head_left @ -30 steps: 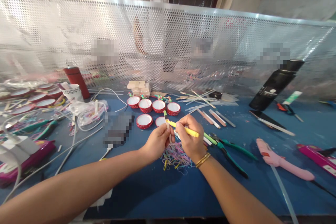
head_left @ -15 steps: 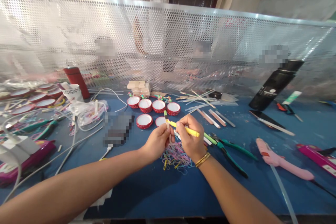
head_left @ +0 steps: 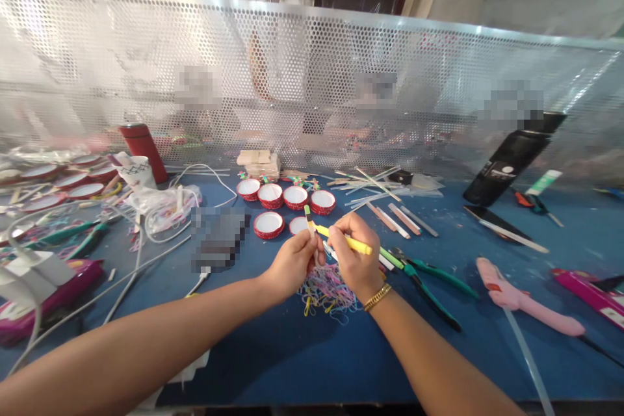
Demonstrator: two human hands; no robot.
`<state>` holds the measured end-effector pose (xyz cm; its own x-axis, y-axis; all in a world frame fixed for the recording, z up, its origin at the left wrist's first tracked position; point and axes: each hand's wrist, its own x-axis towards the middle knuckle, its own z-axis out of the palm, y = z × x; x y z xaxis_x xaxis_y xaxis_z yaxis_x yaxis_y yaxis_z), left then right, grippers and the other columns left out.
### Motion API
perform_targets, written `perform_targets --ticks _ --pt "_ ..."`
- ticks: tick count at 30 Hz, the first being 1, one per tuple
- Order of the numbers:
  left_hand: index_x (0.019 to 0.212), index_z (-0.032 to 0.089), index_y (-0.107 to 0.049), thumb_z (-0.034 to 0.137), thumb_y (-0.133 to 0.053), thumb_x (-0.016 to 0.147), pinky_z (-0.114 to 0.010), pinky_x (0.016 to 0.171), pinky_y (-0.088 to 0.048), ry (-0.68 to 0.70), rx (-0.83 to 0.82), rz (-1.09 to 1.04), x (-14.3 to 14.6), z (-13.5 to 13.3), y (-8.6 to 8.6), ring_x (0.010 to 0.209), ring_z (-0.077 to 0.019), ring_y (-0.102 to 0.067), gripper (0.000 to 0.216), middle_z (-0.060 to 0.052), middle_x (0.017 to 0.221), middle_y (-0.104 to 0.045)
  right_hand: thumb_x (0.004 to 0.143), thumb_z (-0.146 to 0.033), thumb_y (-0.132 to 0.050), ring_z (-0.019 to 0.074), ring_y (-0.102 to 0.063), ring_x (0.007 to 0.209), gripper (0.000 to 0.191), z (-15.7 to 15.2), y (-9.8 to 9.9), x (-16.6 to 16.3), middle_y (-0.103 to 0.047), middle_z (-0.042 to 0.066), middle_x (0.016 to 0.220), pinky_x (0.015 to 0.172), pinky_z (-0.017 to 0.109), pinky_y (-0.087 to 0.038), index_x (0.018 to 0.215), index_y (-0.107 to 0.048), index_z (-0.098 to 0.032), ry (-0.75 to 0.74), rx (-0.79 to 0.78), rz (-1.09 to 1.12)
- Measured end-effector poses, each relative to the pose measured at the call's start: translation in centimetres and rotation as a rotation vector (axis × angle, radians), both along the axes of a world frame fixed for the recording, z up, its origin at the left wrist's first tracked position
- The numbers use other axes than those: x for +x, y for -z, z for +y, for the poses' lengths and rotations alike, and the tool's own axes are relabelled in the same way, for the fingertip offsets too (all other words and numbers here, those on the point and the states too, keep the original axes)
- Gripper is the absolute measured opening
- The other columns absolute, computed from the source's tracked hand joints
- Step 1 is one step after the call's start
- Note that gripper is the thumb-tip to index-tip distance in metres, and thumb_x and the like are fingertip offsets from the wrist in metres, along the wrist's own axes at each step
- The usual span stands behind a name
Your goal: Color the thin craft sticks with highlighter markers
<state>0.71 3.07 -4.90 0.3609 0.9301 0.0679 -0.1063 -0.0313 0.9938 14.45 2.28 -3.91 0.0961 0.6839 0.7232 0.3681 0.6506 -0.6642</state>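
Observation:
My left hand (head_left: pixel 291 261) is closed, pinching a small flat stick (head_left: pixel 307 212) that points up, with green, dark and yellow bands at its top. In my right hand (head_left: pixel 359 260) is a yellow marker (head_left: pixel 359 246), its tip at the stick just above my left fingers. Below both hands lies a tangle of coloured elastic strings (head_left: pixel 327 289). Just behind the fingers, a red-rimmed white disc (head_left: pixel 296 225) is partly hidden. A green marker (head_left: pixel 391 258) lies right of my right hand.
Stacks of red-rimmed discs (head_left: pixel 268 223) stand behind the hands. Green-handled pliers (head_left: pixel 429 292) and a pink glue gun (head_left: pixel 529 309) lie to the right. A black phone (head_left: pixel 225 244) with a cable is on the left. A black bottle (head_left: pixel 507 166) stands at the far right.
Almost nothing differs: both hands keep their grips and the marker tip stays at the stick. The whole view has shifted very slightly.

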Motion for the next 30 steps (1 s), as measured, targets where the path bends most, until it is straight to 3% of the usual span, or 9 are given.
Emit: perform_targets --ticks 4,11,30 --pt "0.071 0.019 -0.052 0.051 -0.058 0.09 -0.022 0.042 -0.022 0.006 0.005 0.004 0.03 -0.05 -0.07 0.042 -0.0068 -0.031 0.037 0.006 0.052 -0.046 0.093 -0.027 -0.053 0.0134 -0.053 0.055 0.026 -0.11 -0.09 -0.13 -0.057 -0.004 0.057 0.056 0.026 -0.042 0.067 -0.049 -0.023 -0.008 -0.008 0.0" --pt "0.075 0.019 -0.053 0.052 -0.058 0.088 -0.022 0.042 -0.023 -0.002 0.015 -0.014 0.02 0.21 0.16 0.043 -0.0066 -0.035 0.036 0.003 0.061 -0.056 0.092 -0.025 -0.053 0.0132 -0.052 0.056 0.025 0.11 0.1 0.05 -0.057 -0.004 0.058 0.057 0.026 -0.042 0.068 -0.049 -0.023 -0.003 -0.004 0.012" --pt "0.072 0.019 -0.052 0.05 -0.055 0.09 -0.022 0.042 -0.023 0.003 0.046 0.011 -0.01 0.24 0.3 0.042 -0.0066 -0.033 0.036 0.005 0.056 -0.049 0.092 -0.026 -0.053 0.0129 -0.052 0.054 0.026 -0.1 -0.07 -0.15 -0.056 -0.005 0.056 0.056 0.026 -0.042 0.067 -0.048 -0.024 -0.015 -0.008 0.007"
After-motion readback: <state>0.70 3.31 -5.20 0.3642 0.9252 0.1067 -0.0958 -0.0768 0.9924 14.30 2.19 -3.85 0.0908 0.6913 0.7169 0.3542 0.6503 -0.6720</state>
